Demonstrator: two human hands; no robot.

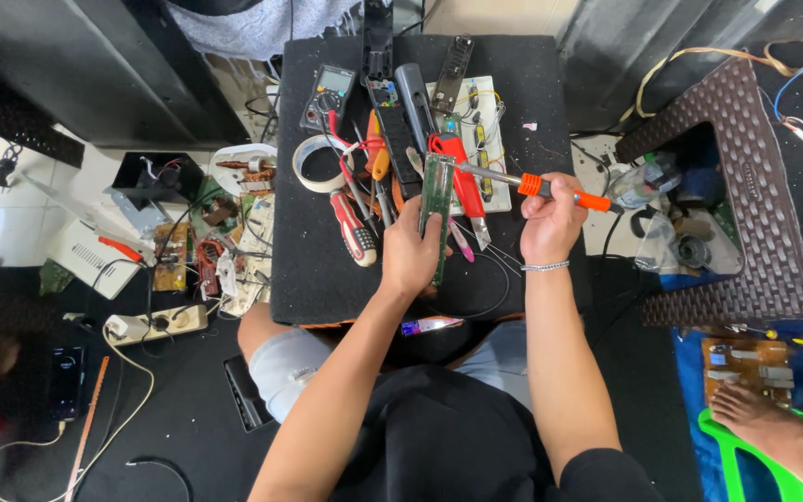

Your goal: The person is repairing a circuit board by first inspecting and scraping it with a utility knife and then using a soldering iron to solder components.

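Note:
My left hand (411, 253) grips a long narrow green circuit board (437, 200), holding it upright over the black work mat (313, 260). In my right hand (550, 218) is an orange-handled soldering iron (558, 190), held level with its metal tip pointing left and reaching the upper part of the board. Just behind the board lie red-handled pliers (462, 177) and a red-and-black screwdriver (353, 230).
A multimeter (327, 97), a tape roll (316, 163), black casing parts (394, 121) and a white board with wires (487, 130) lie further back on the mat. Loose circuit boards and a power strip (155, 323) clutter the floor at left. A brown woven stool (745, 186) stands right; another person's foot (745, 409) rests at lower right.

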